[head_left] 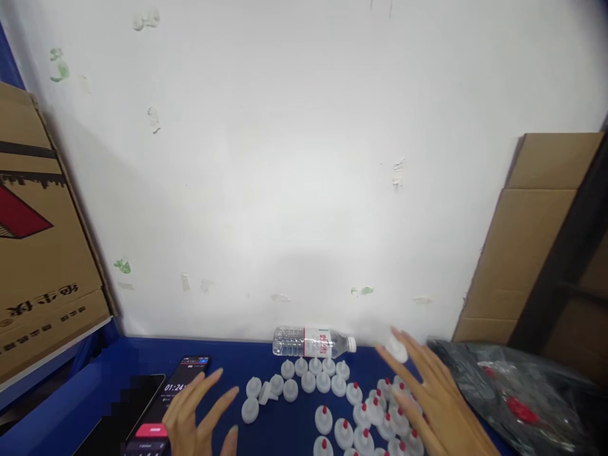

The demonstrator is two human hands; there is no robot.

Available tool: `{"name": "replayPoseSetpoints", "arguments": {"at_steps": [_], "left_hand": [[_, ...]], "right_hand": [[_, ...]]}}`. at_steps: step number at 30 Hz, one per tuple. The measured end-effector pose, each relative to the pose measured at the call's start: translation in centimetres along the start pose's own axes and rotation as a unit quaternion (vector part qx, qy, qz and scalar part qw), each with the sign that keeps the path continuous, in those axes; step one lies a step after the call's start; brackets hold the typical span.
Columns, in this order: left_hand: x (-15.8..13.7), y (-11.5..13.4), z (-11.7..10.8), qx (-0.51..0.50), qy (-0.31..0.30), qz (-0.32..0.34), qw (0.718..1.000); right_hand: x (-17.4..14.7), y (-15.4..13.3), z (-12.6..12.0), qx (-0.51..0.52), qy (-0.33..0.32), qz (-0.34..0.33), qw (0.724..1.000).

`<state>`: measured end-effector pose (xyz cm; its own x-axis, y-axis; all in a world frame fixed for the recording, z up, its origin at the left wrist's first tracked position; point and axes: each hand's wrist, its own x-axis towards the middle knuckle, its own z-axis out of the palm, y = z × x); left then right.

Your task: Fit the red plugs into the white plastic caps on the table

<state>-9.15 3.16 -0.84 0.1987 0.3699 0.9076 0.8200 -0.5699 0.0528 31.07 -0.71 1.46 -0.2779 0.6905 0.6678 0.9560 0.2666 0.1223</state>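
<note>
My left hand (197, 411) hovers at the front left with its fingers apart, empty, beside a lit phone (154, 430) that it partly covers. Spread and slightly blurred, my right hand (432, 396) is over a cluster of white nozzle caps with red tips (364, 440), hiding some of them. A white cap (398, 348) shows between its index and middle fingers; whether they touch it I cannot tell. Several white nozzle caps without red tips (308, 381) stand in a curved row between my hands. One small cap (265, 392) lies tipped over.
A clear plastic bottle (318, 342) lies on its side on the blue table (280, 437), against the white wall (294, 190). A dark tablet-like device (126, 415) is at the left. Cardboard boxes (47, 253) flank both sides. A dark plastic bag (479, 361) with red pieces sits at right.
</note>
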Motion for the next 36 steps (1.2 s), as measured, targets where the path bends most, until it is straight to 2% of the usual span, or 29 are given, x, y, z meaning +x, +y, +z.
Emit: {"name": "replayPoseSetpoints", "arguments": {"at_steps": [3,7,11,16,27,31,36], "left_hand": [[0.5,0.2,0.4,0.020,-0.066,-0.031,0.997],[0.8,0.7,1.1,0.044,-0.150,-0.071,0.985],[0.0,-0.1,1.8,0.039,-0.183,-0.061,0.980],[-1.4,-1.0,2.3,-0.008,-0.238,-0.063,0.969],[-1.6,-0.7,2.6,-0.003,-0.248,-0.084,0.965],[-1.4,-0.4,2.4,0.011,-0.257,-0.087,0.962],[-1.4,-0.4,2.2,0.018,-0.265,-0.086,0.960]], "right_hand": [[-1.6,2.3,0.9,0.006,-0.014,0.076,0.997],[-3.3,4.7,2.6,0.010,-0.030,0.127,0.991],[-4.1,6.0,3.6,0.009,-0.031,0.138,0.990],[-4.4,6.4,3.9,0.006,-0.024,0.136,0.990],[-4.6,6.9,3.4,0.012,-0.038,0.182,0.982],[-4.6,7.1,3.5,0.001,-0.024,0.177,0.984],[-4.5,6.1,3.7,-0.002,-0.033,0.163,0.986]]}}
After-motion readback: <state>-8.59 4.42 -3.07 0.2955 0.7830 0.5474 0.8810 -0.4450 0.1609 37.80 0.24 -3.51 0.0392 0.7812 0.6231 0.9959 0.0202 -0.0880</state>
